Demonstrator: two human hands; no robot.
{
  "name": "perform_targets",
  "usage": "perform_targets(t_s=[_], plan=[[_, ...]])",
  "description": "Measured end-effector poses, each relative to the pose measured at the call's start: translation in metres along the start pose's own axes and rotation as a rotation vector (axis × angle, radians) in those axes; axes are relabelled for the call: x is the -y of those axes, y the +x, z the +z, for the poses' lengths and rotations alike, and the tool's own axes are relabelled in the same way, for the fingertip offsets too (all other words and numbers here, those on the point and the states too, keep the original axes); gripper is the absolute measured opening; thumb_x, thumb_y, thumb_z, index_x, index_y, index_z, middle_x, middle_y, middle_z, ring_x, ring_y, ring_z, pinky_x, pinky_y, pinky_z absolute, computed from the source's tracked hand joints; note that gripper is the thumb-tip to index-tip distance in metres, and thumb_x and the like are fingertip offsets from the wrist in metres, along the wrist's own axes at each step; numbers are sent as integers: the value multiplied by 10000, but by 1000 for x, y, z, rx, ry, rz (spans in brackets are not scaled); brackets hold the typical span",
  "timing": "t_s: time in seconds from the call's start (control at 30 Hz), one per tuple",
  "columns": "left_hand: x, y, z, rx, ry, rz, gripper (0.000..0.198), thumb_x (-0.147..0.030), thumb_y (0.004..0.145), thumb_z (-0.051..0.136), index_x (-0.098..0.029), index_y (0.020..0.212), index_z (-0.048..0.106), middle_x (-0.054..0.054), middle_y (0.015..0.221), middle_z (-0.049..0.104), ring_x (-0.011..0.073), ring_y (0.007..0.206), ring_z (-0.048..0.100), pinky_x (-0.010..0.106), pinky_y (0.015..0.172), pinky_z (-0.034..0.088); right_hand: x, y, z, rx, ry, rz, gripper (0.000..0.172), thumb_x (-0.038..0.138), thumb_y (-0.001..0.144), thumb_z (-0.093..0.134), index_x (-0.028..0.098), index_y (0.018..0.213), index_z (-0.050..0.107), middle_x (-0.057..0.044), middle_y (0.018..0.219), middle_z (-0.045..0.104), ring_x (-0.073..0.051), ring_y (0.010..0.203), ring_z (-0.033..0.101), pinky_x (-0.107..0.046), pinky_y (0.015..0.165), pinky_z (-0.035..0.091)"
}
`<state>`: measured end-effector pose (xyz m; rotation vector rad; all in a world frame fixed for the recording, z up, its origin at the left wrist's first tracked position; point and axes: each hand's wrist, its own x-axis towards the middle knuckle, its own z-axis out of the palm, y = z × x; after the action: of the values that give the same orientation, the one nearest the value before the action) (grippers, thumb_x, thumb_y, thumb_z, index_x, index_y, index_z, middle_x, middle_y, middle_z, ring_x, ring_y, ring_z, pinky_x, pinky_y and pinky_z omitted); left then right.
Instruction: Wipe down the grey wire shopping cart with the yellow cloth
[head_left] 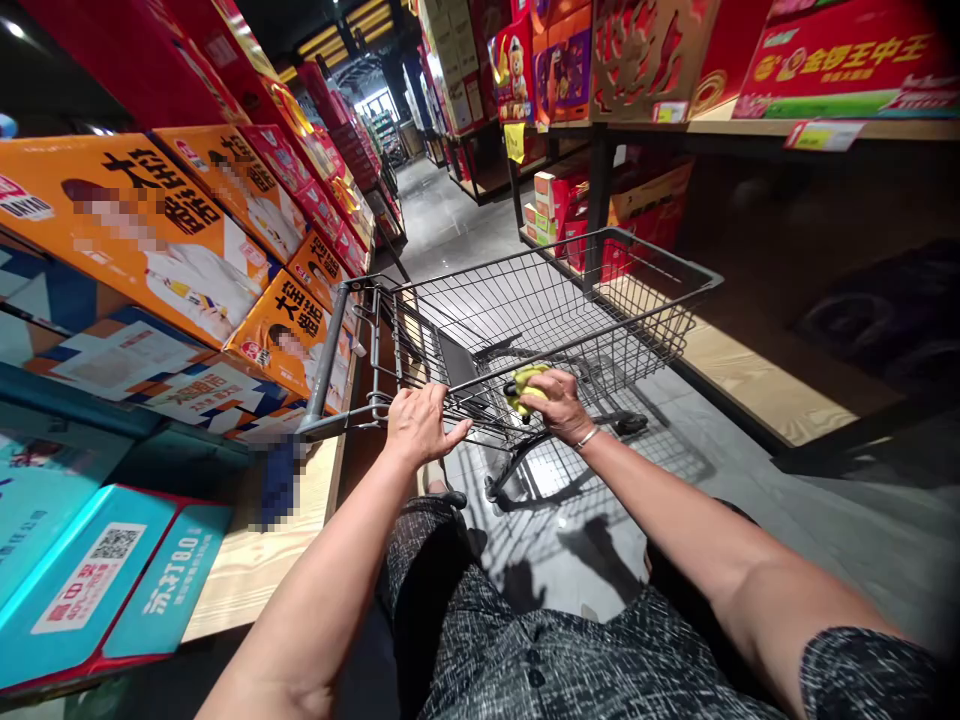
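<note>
A grey wire shopping cart (559,290) stands side-on in front of me, its handle end to the left. My left hand (421,425) rests over the near top edge of the cart close to the handle end, fingers curled on the rail and thumb stretched out to the right. In my right hand (559,402) is a bunched yellow-green cloth (527,390) with dark patches. The hand presses it at the near side of the wire basket, just below the top rail. Fingers partly cover the cloth. No goods show inside the basket.
Orange cartons (142,230) and a teal box (97,575) are stacked on the left wooden shelf (255,560). At right, a dark-framed shelf (757,375) stands close to the cart, with red gift boxes (847,60) above. The tiled aisle (442,215) runs on between displays.
</note>
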<state>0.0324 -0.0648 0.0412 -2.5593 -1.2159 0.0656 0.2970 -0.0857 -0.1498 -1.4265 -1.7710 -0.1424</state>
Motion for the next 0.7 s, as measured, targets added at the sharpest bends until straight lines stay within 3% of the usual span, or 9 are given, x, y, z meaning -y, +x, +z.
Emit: perform_targets(t_s=[0.1,0.2,0.27,0.37,0.43,0.5,0.6,0.7], plan=[[5,-3,1,-1,-6,-22,519,-637,890,563,-171,1115,602,107,1034,703,307,1008,673,438,918,392,-19,-50,15,157,-62,184,233,144,839,595,257,798,794,-88,1081,671,-274,1074,503,-431,903,466],[9,-3,2,4,-10,-37,486,-633,887,570,-183,1068,604,97,1003,709,306,999,677,441,919,390,-11,-65,9,179,-55,222,332,41,744,550,247,801,804,-95,1073,665,-254,1012,502,-397,850,471],[11,-3,3,2,-12,-53,471,-641,892,560,-194,1034,603,89,976,714,304,981,682,440,908,389,11,-48,-7,85,0,116,452,11,726,554,301,955,814,-71,1162,649,-257,1087,482,-414,928,467],[14,-2,4,-10,-12,-59,454,-645,906,537,-206,1001,600,82,959,720,299,969,690,432,887,383,54,6,-38,-109,55,-63,492,72,806,605,394,1141,768,-40,1260,608,-277,1226,416,-459,1053,408],[16,-2,5,-15,-14,-49,445,-640,914,524,-209,999,597,78,959,722,295,977,693,425,878,380,77,44,-52,-121,28,-105,484,112,856,601,411,1213,734,-27,1313,592,-281,1264,388,-466,1060,378],[17,-3,5,-9,-17,-46,440,-639,919,513,-212,993,593,71,950,723,289,974,696,420,868,379,87,71,-57,-43,-16,-120,466,117,877,582,387,1227,727,-23,1348,592,-277,1228,404,-453,1009,375],[19,-5,4,0,-18,-45,449,-652,924,495,-217,990,588,61,950,727,282,979,699,413,867,380,73,83,-59,71,-73,-93,474,81,845,581,346,1204,742,-30,1354,611,-272,1156,433,-425,919,377],[19,-7,3,4,-8,-52,457,-662,924,492,-222,1002,588,63,972,734,279,980,700,408,877,384,26,71,-71,74,-126,-20,527,51,772,608,318,1204,749,-45,1347,614,-279,1139,444,-427,931,379]])
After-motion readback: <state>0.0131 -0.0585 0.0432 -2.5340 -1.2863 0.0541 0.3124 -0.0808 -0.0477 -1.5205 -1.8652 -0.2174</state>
